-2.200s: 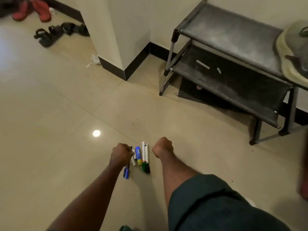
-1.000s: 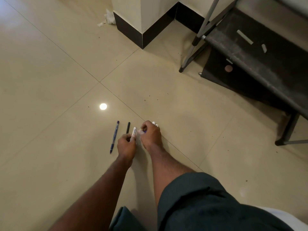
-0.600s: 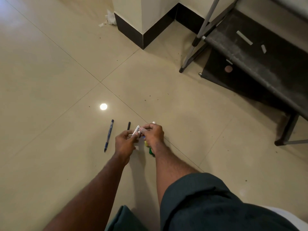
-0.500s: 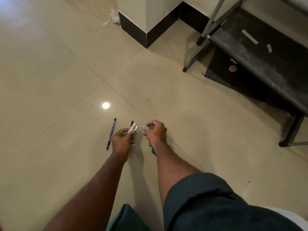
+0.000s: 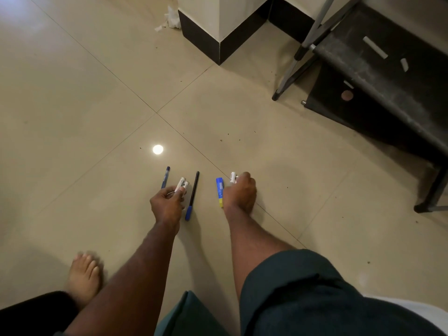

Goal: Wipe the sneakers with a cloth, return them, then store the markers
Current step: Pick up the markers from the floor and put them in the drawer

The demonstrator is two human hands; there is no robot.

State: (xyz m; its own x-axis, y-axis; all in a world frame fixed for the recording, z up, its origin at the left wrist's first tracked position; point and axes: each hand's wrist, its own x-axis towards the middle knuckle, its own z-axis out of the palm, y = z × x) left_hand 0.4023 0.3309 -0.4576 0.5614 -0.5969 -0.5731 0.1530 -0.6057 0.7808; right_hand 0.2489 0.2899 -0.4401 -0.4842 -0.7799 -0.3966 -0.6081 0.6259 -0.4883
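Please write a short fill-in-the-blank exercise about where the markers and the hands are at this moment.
1. The left hand holds two short ____ markers.
2. The black pen with a blue cap lies on the ____ between the two hands.
3. The blue and yellow marker lies just to the ____ of the right hand.
4. The thin blue pen lies on the floor, held by ____ hand.

Missing words: white; floor; left; neither

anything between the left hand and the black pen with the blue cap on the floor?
Nothing visible. The black pen with the blue cap lies on bare floor tile just right of the left hand, with no object in the gap. That hand's grip is already occupied, though: it holds two white markers.
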